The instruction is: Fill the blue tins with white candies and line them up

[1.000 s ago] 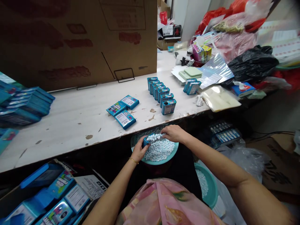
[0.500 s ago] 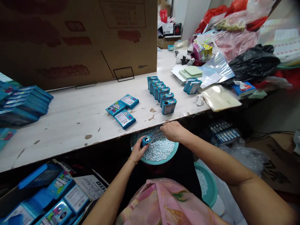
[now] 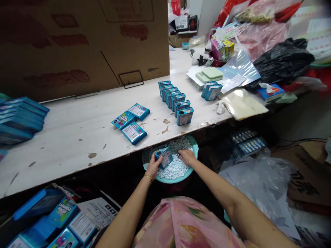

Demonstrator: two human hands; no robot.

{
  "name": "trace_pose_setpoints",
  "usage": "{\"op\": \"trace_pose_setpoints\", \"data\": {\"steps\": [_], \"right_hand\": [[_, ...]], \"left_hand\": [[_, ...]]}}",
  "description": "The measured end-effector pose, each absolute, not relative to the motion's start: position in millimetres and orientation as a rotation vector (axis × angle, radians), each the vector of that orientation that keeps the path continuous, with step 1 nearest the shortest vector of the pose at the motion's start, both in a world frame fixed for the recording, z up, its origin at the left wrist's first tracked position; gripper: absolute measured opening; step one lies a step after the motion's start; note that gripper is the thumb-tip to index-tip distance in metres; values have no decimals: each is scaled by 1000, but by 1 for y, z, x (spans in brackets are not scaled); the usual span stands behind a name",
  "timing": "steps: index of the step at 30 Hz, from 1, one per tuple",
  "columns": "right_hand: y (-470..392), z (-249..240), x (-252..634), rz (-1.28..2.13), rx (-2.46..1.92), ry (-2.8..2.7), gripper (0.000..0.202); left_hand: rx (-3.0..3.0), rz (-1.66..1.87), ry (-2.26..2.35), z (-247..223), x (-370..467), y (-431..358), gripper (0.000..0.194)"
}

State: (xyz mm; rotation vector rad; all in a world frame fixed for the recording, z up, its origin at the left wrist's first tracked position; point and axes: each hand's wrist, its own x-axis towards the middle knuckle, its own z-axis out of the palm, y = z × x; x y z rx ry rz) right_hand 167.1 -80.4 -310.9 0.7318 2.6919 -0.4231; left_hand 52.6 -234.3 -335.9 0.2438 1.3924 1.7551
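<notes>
My left hand (image 3: 152,167) grips a small blue candy box (image 3: 164,157), its printed label facing up and a dark round opening at its top. The box is held over the left side of a turquoise basin (image 3: 196,151), which is full of small white and pale blue candies (image 3: 173,171). My right hand (image 3: 186,157) is down at the candies on the basin's right side. Its fingers are curled and their tips are partly hidden, so what they hold cannot be made out.
On the white table (image 3: 77,120), a row of upright blue boxes (image 3: 184,116) stands beyond the basin. Flat boxes (image 3: 134,132) lie to their left. A large carton (image 3: 85,44) stands behind. An open carton of blue boxes (image 3: 82,222) is at lower left. A pale green scale (image 3: 209,74) sits farther right.
My right hand has lowered from the table edge to the candies; the clear plastic tool it held at the box is no longer visible. My left hand has turned the box label-up.
</notes>
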Motion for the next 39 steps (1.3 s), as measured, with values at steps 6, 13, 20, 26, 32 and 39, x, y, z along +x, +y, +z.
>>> {"op": "trace_pose_setpoints", "data": {"steps": [6, 13, 20, 26, 32, 39], "right_hand": [[-62, -301, 187, -879, 817, 2693, 27], [-54, -236, 191, -974, 654, 2825, 25], [-73, -170, 164, -422, 363, 2870, 27], [-99, -144, 143, -2, 242, 2814, 28], [-108, -134, 139, 73, 193, 2829, 24], [-50, -195, 193, -11, 494, 2743, 22]], "left_hand": [[483, 1796, 1627, -313, 38, -267, 49], [874, 1582, 1991, -308, 31, -285, 46], [1073, 1459, 2023, -311, 45, -259, 43], [1143, 1448, 2016, -311, 48, -256, 42], [1092, 1494, 2004, -313, 46, -258, 43], [648, 1675, 1824, -323, 38, -270, 46]]}}
